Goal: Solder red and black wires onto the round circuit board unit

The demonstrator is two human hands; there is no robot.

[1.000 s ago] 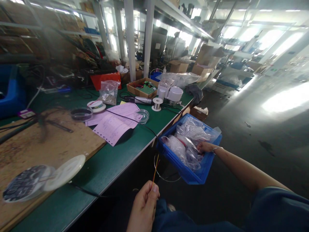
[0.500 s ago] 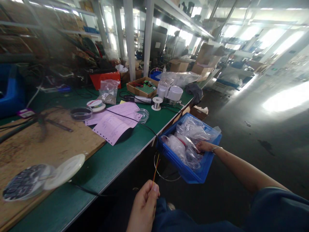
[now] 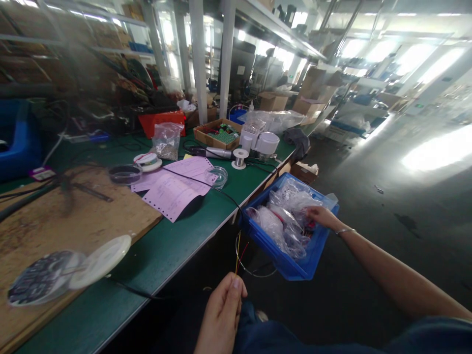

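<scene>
My left hand (image 3: 222, 315) is low in the middle, pinching a thin bundle of yellow and red wires (image 3: 239, 253) that stands up from my fingers. My right hand (image 3: 320, 216) reaches into a blue plastic bin (image 3: 303, 265) beside the bench edge. It rests among clear plastic bags (image 3: 280, 222) of small parts, touching the bag on the right side. Whether its fingers are closed on a bag is hidden. A thin bracelet sits on that wrist.
A green bench (image 3: 173, 246) runs along the left with pink printed sheets (image 3: 173, 189), a wooden board (image 3: 70, 216), round white lamp parts (image 3: 70, 273), a solder spool (image 3: 240, 158), clear dishes and a cardboard tray (image 3: 217, 132). A black cable (image 3: 221, 191) hangs over the bench edge. Dark floor lies to the right.
My right hand has lifted and shifted a little to the right and further back inside the bin. My left hand and the wires stay almost where they were.
</scene>
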